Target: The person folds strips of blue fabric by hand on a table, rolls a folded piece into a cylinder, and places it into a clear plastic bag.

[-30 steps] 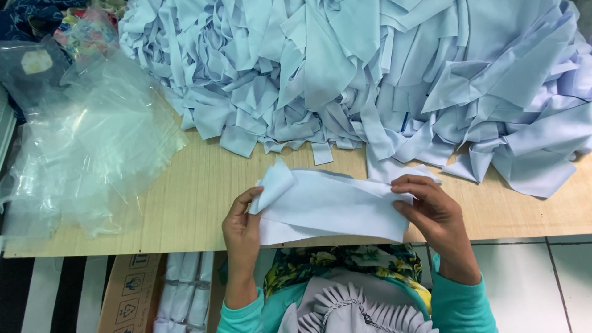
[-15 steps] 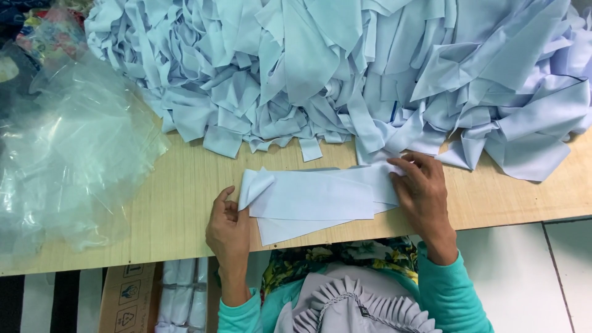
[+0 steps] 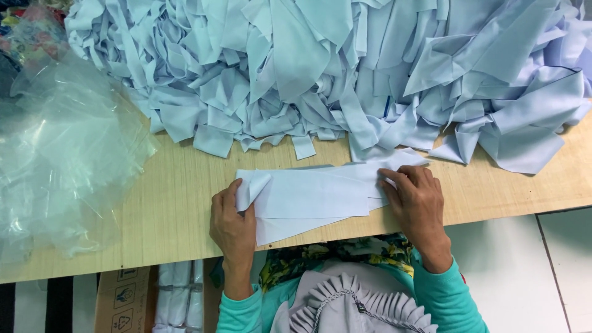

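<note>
A long pale blue fabric piece (image 3: 311, 196) lies flat near the front edge of the wooden table (image 3: 179, 197). My left hand (image 3: 233, 223) pinches its left end, where a corner is folded up. My right hand (image 3: 417, 200) presses flat on its right end, fingers spread over the cloth. Just behind the piece rises a big heap of pale blue fabric pieces (image 3: 345, 68), which covers the back of the table.
Crumpled clear plastic bags (image 3: 58, 160) sit at the table's left. Under the table edge stand a cardboard box (image 3: 123, 299) and a stack of folded pale fabric (image 3: 179, 293). White floor tiles (image 3: 542, 271) show at the right.
The fabric piece was held up off the table a second ago; it now lies flat on the wood, with both hands lowered onto its ends.
</note>
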